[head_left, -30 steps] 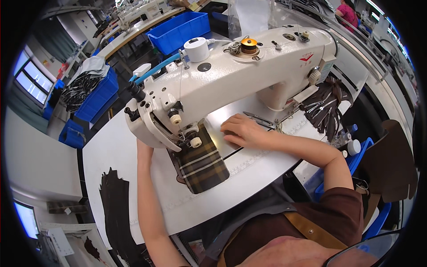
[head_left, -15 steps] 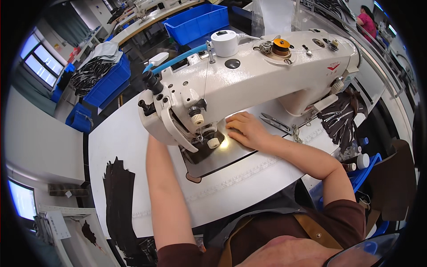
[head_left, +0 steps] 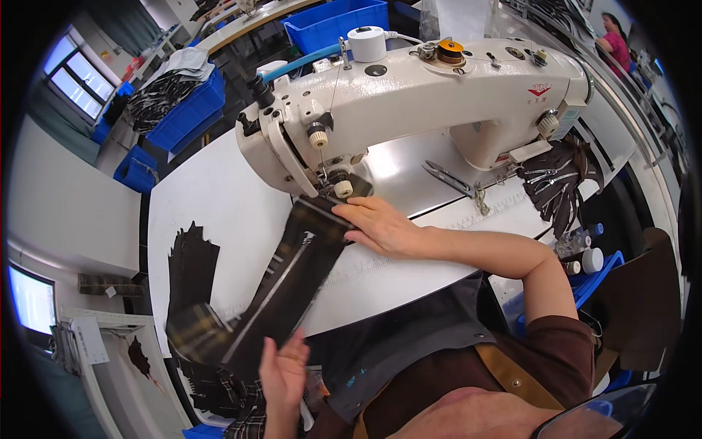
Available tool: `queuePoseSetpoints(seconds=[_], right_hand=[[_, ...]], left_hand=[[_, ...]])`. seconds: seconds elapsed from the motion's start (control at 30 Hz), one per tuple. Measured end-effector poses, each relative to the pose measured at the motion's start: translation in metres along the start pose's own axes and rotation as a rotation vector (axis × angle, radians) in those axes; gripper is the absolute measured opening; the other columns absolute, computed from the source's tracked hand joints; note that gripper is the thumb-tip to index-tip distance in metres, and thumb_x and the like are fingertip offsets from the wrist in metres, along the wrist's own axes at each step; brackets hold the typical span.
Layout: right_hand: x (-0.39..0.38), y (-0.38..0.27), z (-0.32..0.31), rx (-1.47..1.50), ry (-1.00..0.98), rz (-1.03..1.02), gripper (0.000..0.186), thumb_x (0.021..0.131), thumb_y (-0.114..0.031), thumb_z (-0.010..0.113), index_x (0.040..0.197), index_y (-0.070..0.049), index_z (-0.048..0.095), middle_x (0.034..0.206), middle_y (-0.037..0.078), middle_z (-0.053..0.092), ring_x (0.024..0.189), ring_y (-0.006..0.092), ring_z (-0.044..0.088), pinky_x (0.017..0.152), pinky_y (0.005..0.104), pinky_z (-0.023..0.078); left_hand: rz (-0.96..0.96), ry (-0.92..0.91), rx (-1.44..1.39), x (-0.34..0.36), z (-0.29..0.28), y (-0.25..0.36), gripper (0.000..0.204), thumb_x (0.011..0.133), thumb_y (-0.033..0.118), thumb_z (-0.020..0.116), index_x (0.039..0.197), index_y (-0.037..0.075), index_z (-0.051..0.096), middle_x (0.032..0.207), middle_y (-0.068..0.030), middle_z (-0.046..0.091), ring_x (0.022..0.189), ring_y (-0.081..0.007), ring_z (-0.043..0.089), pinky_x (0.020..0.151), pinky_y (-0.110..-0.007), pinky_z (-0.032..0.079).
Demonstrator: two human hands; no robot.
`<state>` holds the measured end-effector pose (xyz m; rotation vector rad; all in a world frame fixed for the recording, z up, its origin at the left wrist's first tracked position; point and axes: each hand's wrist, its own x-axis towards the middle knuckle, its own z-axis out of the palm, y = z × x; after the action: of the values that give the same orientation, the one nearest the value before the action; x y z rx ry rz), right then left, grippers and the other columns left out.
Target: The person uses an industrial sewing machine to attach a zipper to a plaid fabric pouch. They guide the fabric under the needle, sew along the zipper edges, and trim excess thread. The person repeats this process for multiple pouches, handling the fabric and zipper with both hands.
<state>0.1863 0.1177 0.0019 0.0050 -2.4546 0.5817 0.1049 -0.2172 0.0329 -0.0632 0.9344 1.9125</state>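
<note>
A dark plaid fabric piece with a silvery zipper (head_left: 276,294) slants from the sewing machine's needle area down to the lower left. My right hand (head_left: 384,228) grips its upper right edge beside the presser foot, fingertips on the cloth. Close to the piece's lower end is my left hand (head_left: 285,369), palm partly turned up, fingers apart, slightly blurred and holding nothing. The white sewing machine (head_left: 409,102) stands over the cloth, and its head hides part of the cloth's far end.
A dark stack of fabric strips (head_left: 194,263) lies on the table's left. Metal thread snips (head_left: 447,178) rest on the machine bed. Zippered brown pieces (head_left: 559,183) are heaped at right, near small bottles (head_left: 585,256). Blue bins (head_left: 186,113) stand beyond; a person (head_left: 614,44) is far right.
Both hands have come back from behind the machine head. The zippered plaid piece now lies across the table front; my left hand has dropped toward the lower edge. The view has shifted slightly.
</note>
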Motion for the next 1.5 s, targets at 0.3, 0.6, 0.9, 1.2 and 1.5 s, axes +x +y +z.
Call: queuePoseSetpoints(seconds=[0.3,0.6,0.9,1.2,1.5], right_hand=[[0.01,0.023,-0.005,-0.407,-0.059,0.04,0.06,0.083,-0.048,0.059,0.116,0.002,0.053,0.105,0.018,0.062,0.109,0.0343,0.052,0.092,0.0419,0.039],[0.011,0.035,-0.016,-0.204,0.152,-0.126,0.028,0.082,-0.017,0.065,0.107,-0.004,0.06,0.106,0.012,0.062,0.098,0.033,0.056,0.086,0.0404,0.044],[0.028,-0.009,-0.028,-0.363,-0.426,-0.585,0.028,0.076,-0.012,0.056,0.102,-0.004,0.062,0.102,0.004,0.059,0.087,0.018,0.053,0.08,0.0292,0.041],[-0.001,0.001,-0.017,-0.169,-0.166,-0.364,0.014,0.075,-0.008,0.058,0.088,-0.003,0.059,0.094,0.007,0.058,0.081,0.0226,0.06,0.065,0.033,0.051],[-0.006,-0.01,-0.008,-0.123,-0.113,-0.347,0.022,0.072,-0.003,0.06,0.094,-0.001,0.063,0.102,0.009,0.062,0.079,0.0214,0.065,0.062,0.0297,0.055]], left_hand=[[0.828,-0.539,2.196,0.041,0.05,0.006,0.067,0.069,0.038,0.075,0.128,0.013,0.054,0.141,-0.0165,0.039,0.131,-0.0366,0.036,0.097,-0.054,0.035],[1.026,-0.486,2.152,0.063,0.061,-0.081,0.076,0.07,0.037,0.073,0.135,0.011,0.045,0.142,-0.0138,0.039,0.129,-0.0288,0.039,0.095,-0.042,0.04],[1.088,-0.426,2.011,0.072,0.058,-0.083,0.071,0.07,0.036,0.073,0.128,0.003,0.051,0.136,-0.0123,0.047,0.123,-0.0262,0.047,0.093,-0.039,0.042],[1.106,-0.424,1.625,0.12,0.08,-0.021,0.019,0.079,0.001,0.063,0.097,0.001,0.065,0.096,-0.011,0.066,0.087,-0.0266,0.064,0.073,-0.035,0.052],[1.33,-0.38,2.037,0.199,0.07,-0.009,0.031,0.084,0.015,0.061,0.115,0.009,0.062,0.119,-0.0025,0.061,0.107,-0.0238,0.054,0.089,-0.036,0.043]])
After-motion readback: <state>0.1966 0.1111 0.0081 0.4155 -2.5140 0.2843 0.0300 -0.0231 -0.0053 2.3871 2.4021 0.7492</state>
